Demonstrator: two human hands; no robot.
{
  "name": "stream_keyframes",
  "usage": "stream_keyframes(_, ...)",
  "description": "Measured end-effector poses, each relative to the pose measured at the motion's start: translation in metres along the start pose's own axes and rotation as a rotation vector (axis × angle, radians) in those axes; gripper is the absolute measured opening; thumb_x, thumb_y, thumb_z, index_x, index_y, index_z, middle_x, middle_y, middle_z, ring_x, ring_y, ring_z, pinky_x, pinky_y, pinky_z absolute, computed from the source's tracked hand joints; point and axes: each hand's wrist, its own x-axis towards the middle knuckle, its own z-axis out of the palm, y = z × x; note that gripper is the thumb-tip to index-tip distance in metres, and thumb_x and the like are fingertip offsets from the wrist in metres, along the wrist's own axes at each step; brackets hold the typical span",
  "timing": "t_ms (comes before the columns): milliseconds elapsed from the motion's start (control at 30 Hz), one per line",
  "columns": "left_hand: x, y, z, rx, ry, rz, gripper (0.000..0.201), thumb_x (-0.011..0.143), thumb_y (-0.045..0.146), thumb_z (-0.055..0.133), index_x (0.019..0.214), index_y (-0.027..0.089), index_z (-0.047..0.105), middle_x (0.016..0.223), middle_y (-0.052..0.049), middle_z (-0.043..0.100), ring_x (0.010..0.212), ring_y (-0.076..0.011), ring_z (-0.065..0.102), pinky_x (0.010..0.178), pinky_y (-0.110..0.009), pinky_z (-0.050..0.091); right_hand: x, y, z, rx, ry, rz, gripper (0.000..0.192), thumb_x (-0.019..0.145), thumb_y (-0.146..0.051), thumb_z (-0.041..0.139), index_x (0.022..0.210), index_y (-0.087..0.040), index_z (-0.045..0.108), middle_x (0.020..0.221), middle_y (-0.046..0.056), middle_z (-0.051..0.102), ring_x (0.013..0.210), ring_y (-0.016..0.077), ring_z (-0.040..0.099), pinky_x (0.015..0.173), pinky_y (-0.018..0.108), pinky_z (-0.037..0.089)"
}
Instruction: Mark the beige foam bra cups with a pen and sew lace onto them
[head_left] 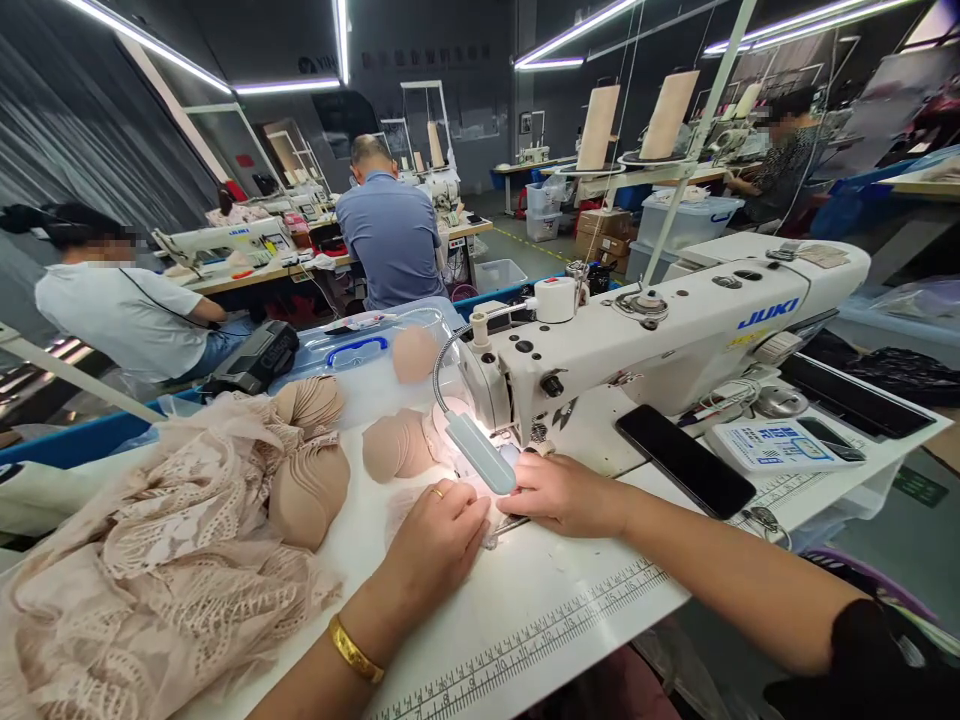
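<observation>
A white sewing machine [675, 320] stands on the white worktable, its lit needle area partly hidden behind a grey lamp [480, 452]. My left hand [442, 535], a gold bangle at the wrist, is left of the needle with fingers curled together on a sheer beige lace fabric [399, 508]. Just right of the needle, my right hand [566, 495] is closed, fingertips pinched low beside the lamp; what they grip is hidden. Beyond my left hand lie stacked beige bra cups [397, 447]. More bra cups [309, 495] rest at the left.
A heap of beige lace [150, 560] covers the table's left side. To the right are a black phone [684, 460] and a blue-white box [780, 443]. A ruler strip [540, 640] runs along the front edge. A clear plastic bin [360, 350] stands behind. Other people sit farther off.
</observation>
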Motion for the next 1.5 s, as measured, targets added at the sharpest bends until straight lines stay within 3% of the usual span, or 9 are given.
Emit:
stream_keyframes(200,0.003,0.001,0.004,0.024,0.023,-0.001,0.027,0.105,0.019,0.042,0.113,0.019,0.068,0.082,-0.005,0.062,0.074,-0.0225,0.052,0.069,-0.037,0.045,-0.003,0.003,0.003,0.001,-0.001,0.025,0.025,0.098,-0.007,0.051,0.096,-0.022,0.071,0.080,0.003,0.058,0.076,0.0193,0.041,0.064,0.031,0.027)
stream_keyframes(567,0.001,0.001,0.011,-0.068,0.082,-0.013,0.022,0.103,0.015,0.047,0.113,0.017,0.066,0.088,-0.006,0.067,0.078,-0.0234,0.051,0.075,-0.038,0.044,0.001,0.000,0.000,0.040,-0.047,0.089,0.023,0.091,-0.005,0.051,0.095,-0.019,0.069,0.085,0.004,0.061,0.080,0.0197,0.045,0.064,0.030,0.030)
stream_keyframes(800,0.006,-0.002,0.012,-0.071,0.122,0.019,0.022,0.101,0.015,0.046,0.108,0.017,0.068,0.083,-0.006,0.066,0.075,-0.0235,0.052,0.070,-0.037,0.043,0.002,0.000,0.003,-0.017,-0.039,0.130,0.016,0.087,-0.006,0.054,0.082,-0.020,0.061,0.081,0.003,0.055,0.075,0.0184,0.043,0.061,0.030,0.027)
stream_keyframes(1033,0.017,-0.013,0.015,-0.095,0.059,0.046,0.023,0.101,0.017,0.046,0.097,0.018,0.068,0.091,-0.009,0.071,0.084,-0.0262,0.063,0.076,-0.040,0.048,0.001,0.004,0.002,-0.001,-0.072,0.210,0.017,0.087,-0.005,0.054,0.079,-0.020,0.057,0.083,0.004,0.058,0.077,0.0189,0.045,0.064,0.030,0.032)
stream_keyframes(1500,0.028,-0.026,0.018,-0.127,0.065,0.042,0.024,0.099,0.017,0.049,0.089,0.020,0.071,0.086,-0.008,0.073,0.083,-0.0237,0.068,0.078,-0.039,0.052,0.004,0.006,0.002,0.018,-0.023,0.300,0.021,0.084,-0.002,0.052,0.086,-0.019,0.064,0.077,0.001,0.055,0.073,0.0181,0.041,0.065,0.029,0.032)
